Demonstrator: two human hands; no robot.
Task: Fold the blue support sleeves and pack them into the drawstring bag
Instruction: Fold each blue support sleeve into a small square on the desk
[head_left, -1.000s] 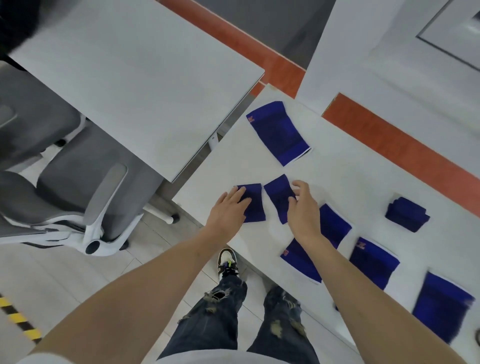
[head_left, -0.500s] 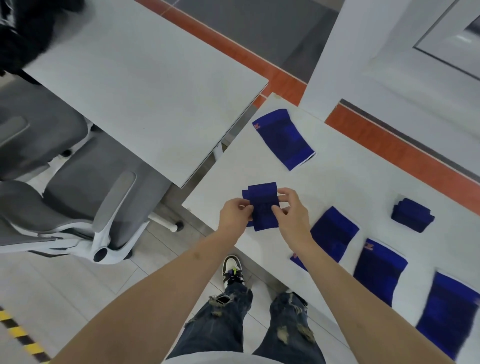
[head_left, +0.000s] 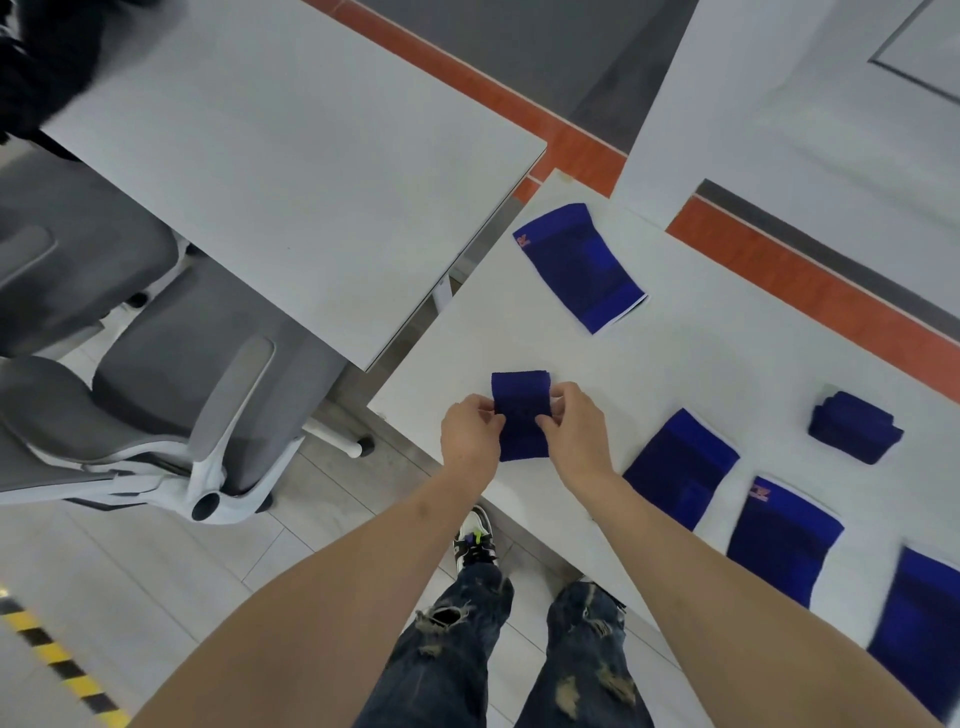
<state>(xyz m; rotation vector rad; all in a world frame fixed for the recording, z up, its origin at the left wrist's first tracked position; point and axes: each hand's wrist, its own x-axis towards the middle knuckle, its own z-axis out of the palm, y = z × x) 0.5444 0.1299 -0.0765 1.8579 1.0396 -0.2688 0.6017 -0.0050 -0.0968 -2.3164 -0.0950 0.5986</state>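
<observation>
Blue support sleeves lie spread over the white tabletop (head_left: 691, 364), and one small sleeve (head_left: 521, 415) is now up between both hands at the centre of the frame, near the tabletop's lower left edge. A second ago two small pieces lay flat side by side under the hands; half a second ago they had been gathered together, and now they read as a single stacked piece held straight. The left hand (head_left: 470, 436) pinches its left edge and the right hand (head_left: 576, 434) pinches its right edge, fingers of each closed on the cloth. To my eye that means the small pair has been matched up and the fold of it is under way, with packing not yet begun. One flat sleeve (head_left: 579, 267) lies above centre; three more flat sleeves (head_left: 680, 465) run in a row toward the lower right, the last of them cut off by the frame edge and smeared by blur. A dark folded bundle (head_left: 854, 428) sits at right, well apart from the hands; whether it is a finished sleeve or the drawstring bag I cannot tell, and no bag shows plainly anywhere. The underside of the held piece is hidden. A grey chair (head_left: 171, 374) stands at left beside a second table (head_left: 291, 171).
</observation>
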